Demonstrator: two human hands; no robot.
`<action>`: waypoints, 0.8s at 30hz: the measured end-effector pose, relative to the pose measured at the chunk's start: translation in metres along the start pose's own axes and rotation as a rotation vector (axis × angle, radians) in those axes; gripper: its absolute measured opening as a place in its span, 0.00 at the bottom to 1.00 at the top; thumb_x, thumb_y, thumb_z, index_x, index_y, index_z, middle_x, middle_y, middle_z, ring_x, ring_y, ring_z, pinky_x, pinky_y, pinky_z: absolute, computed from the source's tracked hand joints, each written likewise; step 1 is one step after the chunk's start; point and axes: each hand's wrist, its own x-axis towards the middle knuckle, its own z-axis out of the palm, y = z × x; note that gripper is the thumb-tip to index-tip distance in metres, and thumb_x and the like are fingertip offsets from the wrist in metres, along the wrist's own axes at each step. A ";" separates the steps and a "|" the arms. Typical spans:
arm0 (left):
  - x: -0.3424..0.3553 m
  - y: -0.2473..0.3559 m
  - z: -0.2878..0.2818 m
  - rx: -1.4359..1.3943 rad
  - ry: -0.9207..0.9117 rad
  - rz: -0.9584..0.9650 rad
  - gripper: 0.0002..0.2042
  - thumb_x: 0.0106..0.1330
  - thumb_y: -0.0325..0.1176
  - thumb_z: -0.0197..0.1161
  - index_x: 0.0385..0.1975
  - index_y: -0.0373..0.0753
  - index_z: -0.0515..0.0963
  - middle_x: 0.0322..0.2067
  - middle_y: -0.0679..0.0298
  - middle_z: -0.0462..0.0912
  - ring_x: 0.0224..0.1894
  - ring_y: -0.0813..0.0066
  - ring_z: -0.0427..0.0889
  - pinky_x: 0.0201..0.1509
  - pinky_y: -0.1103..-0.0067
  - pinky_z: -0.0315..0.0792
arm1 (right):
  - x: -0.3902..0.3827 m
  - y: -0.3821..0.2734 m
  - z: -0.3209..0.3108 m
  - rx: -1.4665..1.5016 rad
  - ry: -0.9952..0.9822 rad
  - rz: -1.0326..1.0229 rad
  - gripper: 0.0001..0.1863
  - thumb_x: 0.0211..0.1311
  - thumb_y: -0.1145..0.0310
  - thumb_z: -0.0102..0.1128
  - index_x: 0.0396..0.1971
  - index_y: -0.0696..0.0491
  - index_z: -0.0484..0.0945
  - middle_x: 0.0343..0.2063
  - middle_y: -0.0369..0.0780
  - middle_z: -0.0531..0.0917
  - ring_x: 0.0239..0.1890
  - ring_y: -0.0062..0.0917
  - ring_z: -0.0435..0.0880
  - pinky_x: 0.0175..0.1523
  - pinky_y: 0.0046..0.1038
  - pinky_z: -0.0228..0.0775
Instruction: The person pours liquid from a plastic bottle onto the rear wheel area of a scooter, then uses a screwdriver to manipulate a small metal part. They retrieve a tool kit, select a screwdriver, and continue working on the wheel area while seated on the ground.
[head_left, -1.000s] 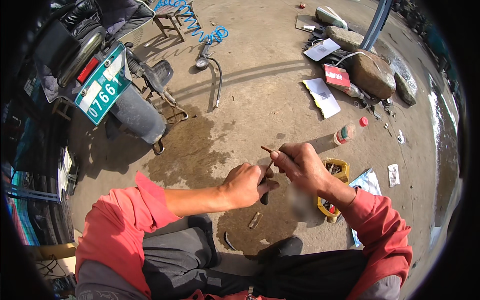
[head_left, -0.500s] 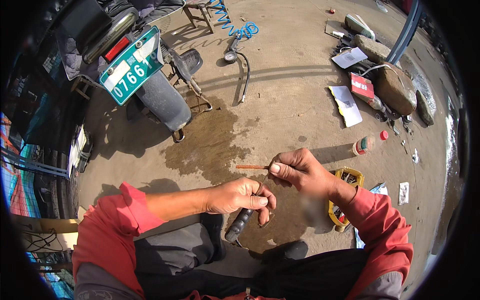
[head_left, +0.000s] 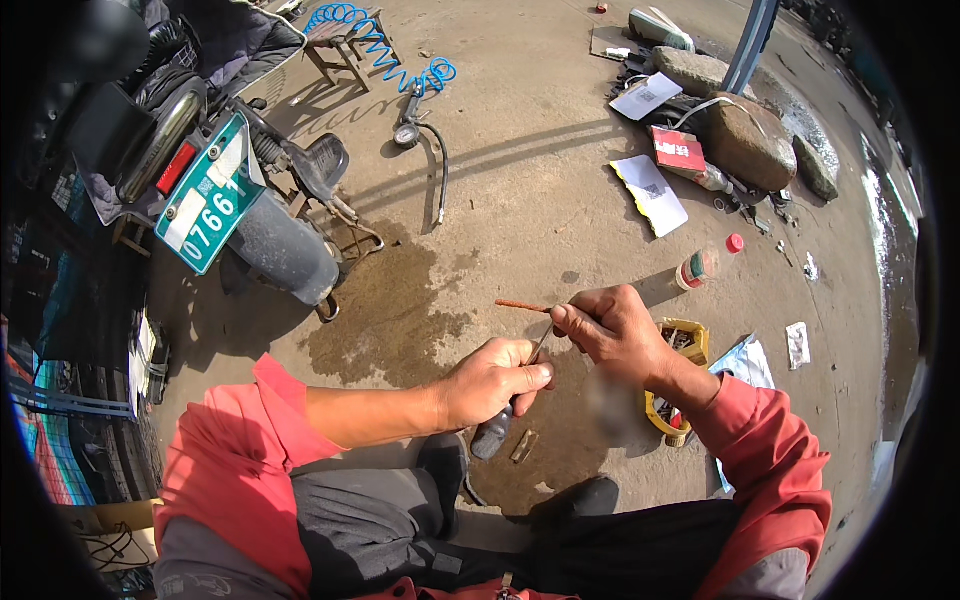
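Observation:
My left hand (head_left: 495, 382) is closed round a tyre plug tool, its black handle (head_left: 490, 437) poking out below the fist. The tool's thin metal shaft (head_left: 543, 343) rises from the fist toward my right hand (head_left: 622, 328). Thumb and fingers of that hand pinch a reddish-brown tyre plug strip (head_left: 522, 305) beside the shaft's upper end. The strip's free part points left. Whether it passes through the tool's tip is hidden by my fingers. Below the hands, a small flat tan piece (head_left: 524, 446) lies on the damp ground.
A yellow container (head_left: 703, 345) of small parts stands by my right forearm, near a clear bottle (head_left: 697, 270) with its red cap off. At left stands a motorbike's rear mudguard (head_left: 285, 258). Farther off lie a pressure gauge (head_left: 406, 135) with hose and several stones (head_left: 750, 145).
The view has shifted, with the surroundings sliding left. The strip has tilted, its free end now slightly higher. The tool's handle stands more upright, and the small tan piece has come into sight.

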 end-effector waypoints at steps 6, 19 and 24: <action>0.043 0.006 0.020 -0.042 -0.068 -0.036 0.11 0.70 0.36 0.55 0.32 0.34 0.75 0.25 0.70 0.73 0.24 0.85 0.70 0.28 0.84 0.66 | -0.026 0.006 -0.023 -0.293 0.295 -0.077 0.16 0.62 0.70 0.62 0.18 0.63 0.74 0.14 0.52 0.71 0.12 0.41 0.69 0.21 0.35 0.61; 0.065 -0.014 0.004 -0.887 -0.771 -0.179 0.11 0.74 0.37 0.50 0.37 0.35 0.74 0.13 0.70 0.66 0.21 0.75 0.66 0.33 0.74 0.63 | -0.057 0.017 -0.006 0.404 0.365 0.144 0.22 0.73 0.59 0.53 0.22 0.60 0.75 0.16 0.29 0.70 0.20 0.11 0.63 0.23 0.21 0.55; 0.059 -0.039 -0.009 -1.002 -0.732 -0.167 0.15 0.75 0.42 0.48 0.33 0.37 0.73 0.14 0.71 0.67 0.20 0.77 0.66 0.32 0.75 0.64 | -0.041 0.043 0.045 0.654 0.564 0.103 0.18 0.71 0.64 0.56 0.23 0.60 0.79 0.14 0.28 0.70 0.19 0.09 0.64 0.23 0.19 0.54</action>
